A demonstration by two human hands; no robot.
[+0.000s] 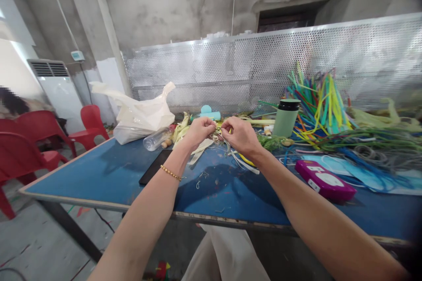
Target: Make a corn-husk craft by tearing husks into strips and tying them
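Both hands meet over the middle of the blue table point(125, 173), close together. My left hand point(201, 131), with a beaded bracelet on its wrist, is closed in a pinch at the left end of a small tangle of pale thin strands point(216, 137). From the right, my right hand point(241, 136) pinches the same strands between thumb and forefinger. What shape the strands form is too small to make out. White and yellow strips point(245, 162) lie below my right hand. A dark flat tablet-like object point(154, 167) is partly hidden behind my left forearm.
At the back left are a white plastic bag point(145, 114) and a clear bottle point(156, 139). A green lidded cup point(286, 119), colourful strips point(325, 105), and a purple case point(325, 180) stand or lie on the right. Red chairs point(42, 127) stand left, with a person beyond.
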